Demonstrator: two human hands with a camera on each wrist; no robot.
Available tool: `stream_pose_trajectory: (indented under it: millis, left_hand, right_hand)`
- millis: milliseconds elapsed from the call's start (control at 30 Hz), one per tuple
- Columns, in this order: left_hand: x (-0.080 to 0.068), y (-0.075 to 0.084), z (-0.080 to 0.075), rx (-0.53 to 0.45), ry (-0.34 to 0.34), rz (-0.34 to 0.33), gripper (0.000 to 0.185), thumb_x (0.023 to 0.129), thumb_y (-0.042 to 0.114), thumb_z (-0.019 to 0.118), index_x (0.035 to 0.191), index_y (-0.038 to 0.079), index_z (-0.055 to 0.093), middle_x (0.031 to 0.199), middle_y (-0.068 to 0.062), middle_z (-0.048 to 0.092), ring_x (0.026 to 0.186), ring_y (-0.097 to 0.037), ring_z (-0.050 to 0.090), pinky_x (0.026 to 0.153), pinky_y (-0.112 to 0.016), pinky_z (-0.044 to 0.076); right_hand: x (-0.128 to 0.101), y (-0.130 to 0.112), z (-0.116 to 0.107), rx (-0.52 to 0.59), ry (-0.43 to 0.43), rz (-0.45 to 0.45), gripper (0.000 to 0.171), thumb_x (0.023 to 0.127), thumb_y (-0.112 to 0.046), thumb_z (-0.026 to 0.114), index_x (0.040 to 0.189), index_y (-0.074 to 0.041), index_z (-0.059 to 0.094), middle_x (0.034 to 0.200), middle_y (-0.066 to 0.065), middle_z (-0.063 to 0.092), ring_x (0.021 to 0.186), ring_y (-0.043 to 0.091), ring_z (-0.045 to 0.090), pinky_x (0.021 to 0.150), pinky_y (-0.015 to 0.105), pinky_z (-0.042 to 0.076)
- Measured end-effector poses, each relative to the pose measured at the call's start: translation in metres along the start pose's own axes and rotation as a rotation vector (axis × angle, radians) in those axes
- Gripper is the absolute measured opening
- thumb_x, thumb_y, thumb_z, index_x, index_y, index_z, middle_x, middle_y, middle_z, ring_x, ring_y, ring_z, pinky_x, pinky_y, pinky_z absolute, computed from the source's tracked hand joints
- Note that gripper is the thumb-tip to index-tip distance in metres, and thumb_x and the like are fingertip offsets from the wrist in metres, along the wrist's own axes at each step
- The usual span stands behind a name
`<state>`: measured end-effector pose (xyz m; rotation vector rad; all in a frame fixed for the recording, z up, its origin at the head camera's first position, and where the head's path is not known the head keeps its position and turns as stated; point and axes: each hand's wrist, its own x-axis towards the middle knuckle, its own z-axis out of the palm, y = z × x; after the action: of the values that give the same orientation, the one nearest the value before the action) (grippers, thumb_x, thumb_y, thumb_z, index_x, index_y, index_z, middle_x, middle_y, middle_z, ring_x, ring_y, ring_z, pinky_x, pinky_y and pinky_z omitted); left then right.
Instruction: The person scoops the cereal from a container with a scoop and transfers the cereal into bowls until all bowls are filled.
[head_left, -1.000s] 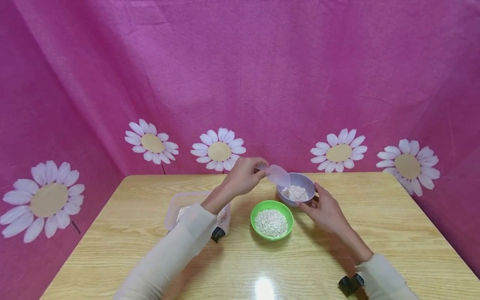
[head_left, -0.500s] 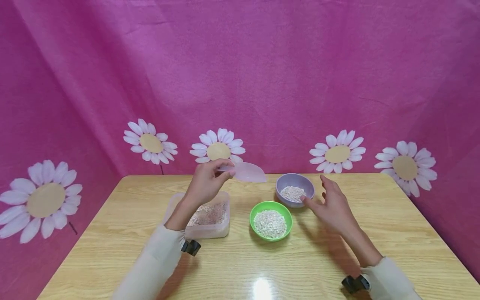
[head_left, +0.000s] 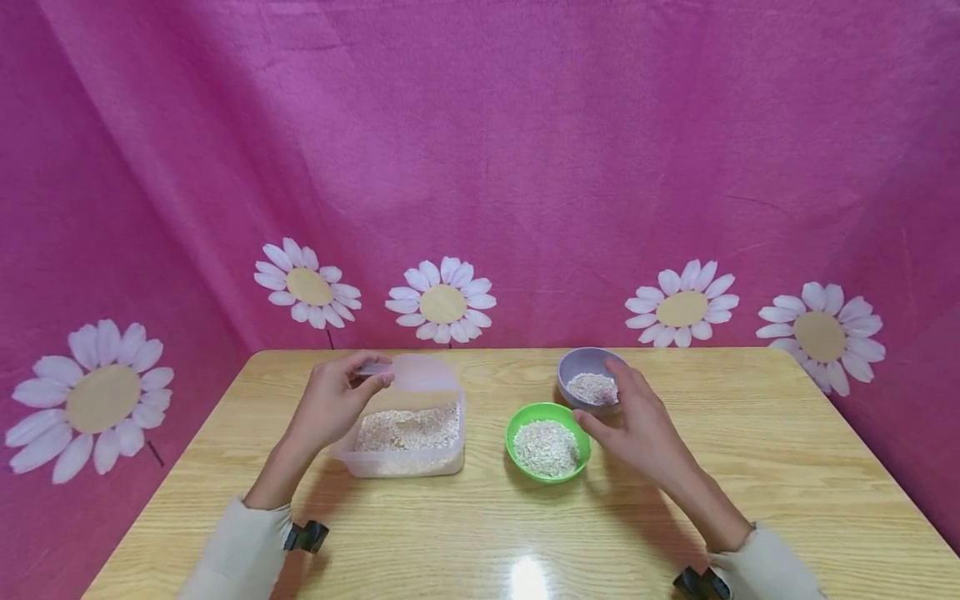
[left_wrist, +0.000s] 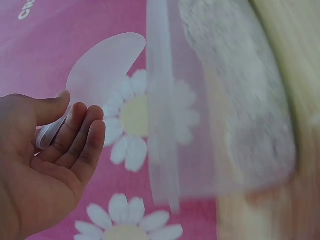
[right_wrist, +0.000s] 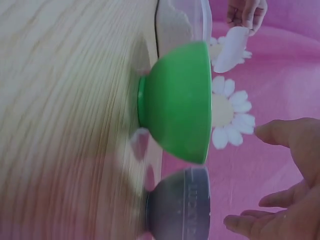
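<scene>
Left hand pinched the scoop, long axis pointing 3 o'clock over the tub; right hand, fingers loose, hovered over the purple bowl.

Head cam sits high, looking forward and down over the tabletop, far enough back to catch both hands plus the pink backdrop. Left wrist cam is super close, rolled sideways, facing past the left hand toward the tub. Right wrist cam is also rolled, down low beside the green bowl and purple bowl. All three views share the tub.
</scene>
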<state>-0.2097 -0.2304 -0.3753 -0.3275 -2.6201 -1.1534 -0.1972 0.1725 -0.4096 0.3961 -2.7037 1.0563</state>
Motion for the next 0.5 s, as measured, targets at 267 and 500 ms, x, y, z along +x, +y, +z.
stream_pose_trajectory:
  millis: [267, 500]
  left_hand:
    - [-0.016, -0.018, -0.026, 0.100, -0.027, 0.050, 0.016, 0.099, 0.010, 0.077, 0.115, 0.005, 0.077, 0.100, -0.011, 0.082, 0.086, -0.020, 0.076, 0.074, -0.025, 0.057]
    - [-0.022, -0.028, -0.042, 0.156, -0.081, 0.080, 0.012, 0.099, 0.010, 0.078, 0.111, 0.006, 0.078, 0.101, -0.008, 0.082, 0.089, -0.020, 0.077, 0.078, -0.029, 0.060]
  right_hand:
    - [-0.001, -0.019, 0.014, 0.025, -0.039, -0.052, 0.082, 0.095, -0.026, 0.083, 0.156, 0.009, 0.042, 0.158, 0.033, 0.047, 0.145, 0.054, 0.049, 0.115, 0.070, 0.043]
    - [0.002, -0.035, 0.033, 0.072, -0.081, -0.104, 0.082, 0.093, -0.024, 0.084, 0.158, 0.006, 0.043, 0.158, 0.026, 0.050, 0.141, 0.045, 0.056, 0.118, 0.063, 0.045]
